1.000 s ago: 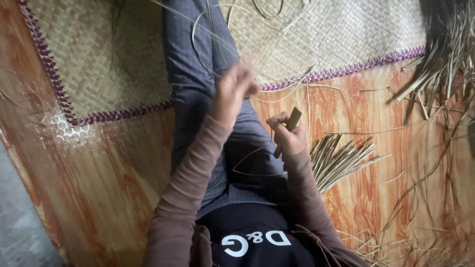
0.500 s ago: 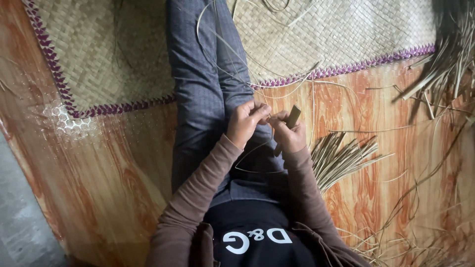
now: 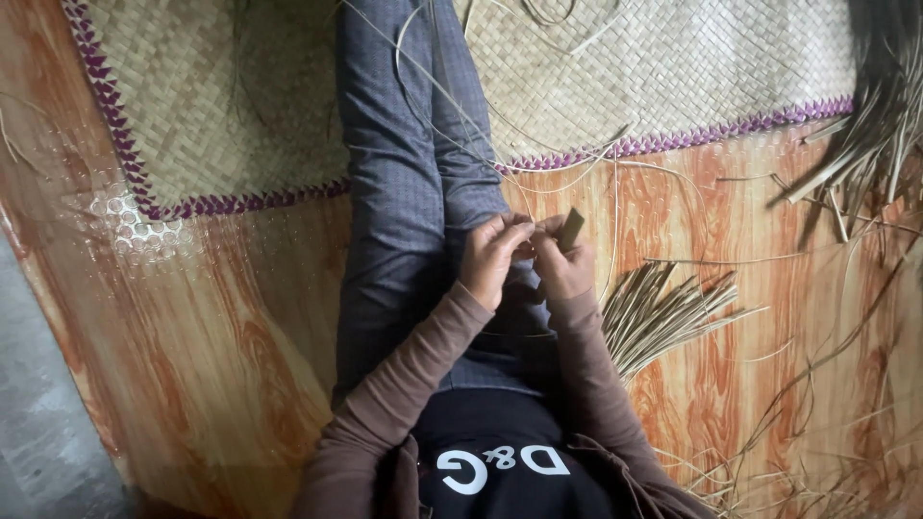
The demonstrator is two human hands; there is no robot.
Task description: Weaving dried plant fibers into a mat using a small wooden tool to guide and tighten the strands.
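My left hand [image 3: 492, 256] and my right hand [image 3: 562, 264] meet over my lap, fingertips touching. The right hand grips a small dark tool [image 3: 571, 227] that sticks up past the fingers. The left hand pinches a thin pale straw strand [image 3: 452, 111], which runs up across my blue-grey trouser legs [image 3: 404, 173] onto the mat. A bundle of cut dry straws [image 3: 663, 312] lies on the floor just right of my right forearm.
A woven straw mat [image 3: 673, 67] with a purple border spreads across the top. Loose dry reeds [image 3: 865, 144] pile at the upper right, and stray strands litter the lower right. The floor covering [image 3: 221, 346] has an orange wood-grain pattern; grey concrete [image 3: 38, 423] shows at the left.
My left hand came down from above my knee and joined the right hand over my lap. The right hand with the tool stayed nearly in place.
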